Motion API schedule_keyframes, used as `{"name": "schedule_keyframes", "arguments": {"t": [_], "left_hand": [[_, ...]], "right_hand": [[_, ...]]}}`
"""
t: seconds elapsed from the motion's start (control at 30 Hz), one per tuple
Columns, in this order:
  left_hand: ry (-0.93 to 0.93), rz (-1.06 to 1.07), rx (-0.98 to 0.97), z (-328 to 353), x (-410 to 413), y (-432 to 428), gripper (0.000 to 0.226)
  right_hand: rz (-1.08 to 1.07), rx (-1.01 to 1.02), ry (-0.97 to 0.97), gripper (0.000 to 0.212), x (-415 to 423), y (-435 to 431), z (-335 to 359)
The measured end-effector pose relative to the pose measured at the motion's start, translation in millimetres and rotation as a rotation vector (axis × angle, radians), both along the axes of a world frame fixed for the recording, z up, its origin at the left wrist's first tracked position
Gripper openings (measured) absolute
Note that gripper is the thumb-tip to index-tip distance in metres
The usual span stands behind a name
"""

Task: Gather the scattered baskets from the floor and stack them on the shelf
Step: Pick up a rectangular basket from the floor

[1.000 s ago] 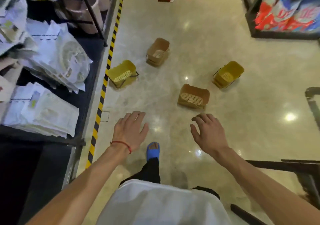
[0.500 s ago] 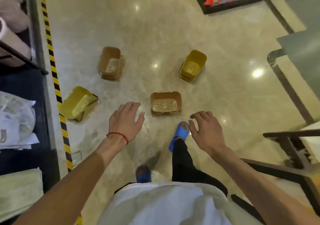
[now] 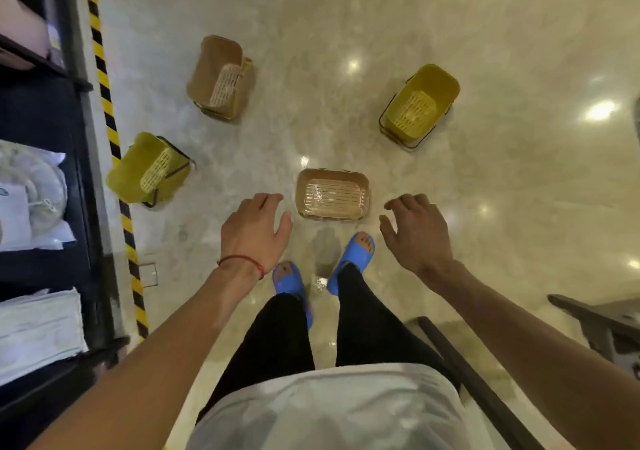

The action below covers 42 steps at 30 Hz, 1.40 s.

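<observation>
Standing over the nearest basket, the person has both blue slippers (image 3: 353, 259) planted just short of it.

Change over the last second: the four baskets lay well ahead on the glossy beige stone floor (image 3: 346, 16). The view has since closed in and tipped down. The shallow tan slatted plastic basket (image 3: 332, 194) now sits upright, mouth up, just beyond the toes and between the two hands as seen from the head camera.

Hands: the left hand (image 3: 254, 231), with a red cord at the wrist, and the right hand (image 3: 414, 233) keep the same posture as before. Both are palm down, fingers loosely spread with a slight curl, holding nothing and touching nothing. They hang above the floor on either side of the tan basket.

Other baskets, all on the floor:
- The second tan plastic basket (image 3: 216, 75) is tipped on its side, farther off to the left.
- The yellow plastic basket with a dark wire handle (image 3: 147, 169) is tipped, beside the black-and-yellow striped floor tape (image 3: 104, 79).
- The other yellow basket (image 3: 420, 105) leans over, to the right.

The dark shelf rack (image 3: 79, 138) stands beyond the tape at left, carrying white packets.

Judgement: the approach looks finished and gathering has not begun, with nothing yet lifted or stacked. The upright tan basket is the likely first pick and needs a reach down to its rim.
</observation>
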State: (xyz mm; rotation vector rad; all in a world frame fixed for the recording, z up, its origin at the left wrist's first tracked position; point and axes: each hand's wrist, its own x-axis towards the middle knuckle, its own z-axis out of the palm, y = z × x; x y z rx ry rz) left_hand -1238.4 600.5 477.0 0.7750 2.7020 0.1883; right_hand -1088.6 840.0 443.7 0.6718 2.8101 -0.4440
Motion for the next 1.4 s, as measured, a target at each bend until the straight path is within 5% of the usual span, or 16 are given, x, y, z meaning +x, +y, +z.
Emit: {"name": "schedule_keyframes", "arguments": {"t": [0.27,0.63,0.9,1.17,1.4], "left_hand": [[-0.036,-0.023,-0.172,-137,-30,43,0.037],[-0.103,-0.010,-0.108,-427,-73,38,0.033],[-0.314,0.625,0.046,-576,-83,44,0.051],[-0.440,0.785,0.209,-558,-77,55,0.056],[-0.507,0.964,0.259,-428,-80,59,0.055]], "right_hand": [[-0.182,-0.101,0.019,0.027,-33,30,-133],[-0.249,-0.127,-0.146,0.037,-50,53,-412],[-0.519,-0.426,-0.086,0.042,-53,55,-543],[-1.096,-0.691,-0.063,0.076,-74,39,-524],[-1.186,-0.739,-0.100,0.066,-84,38,-395]]}}
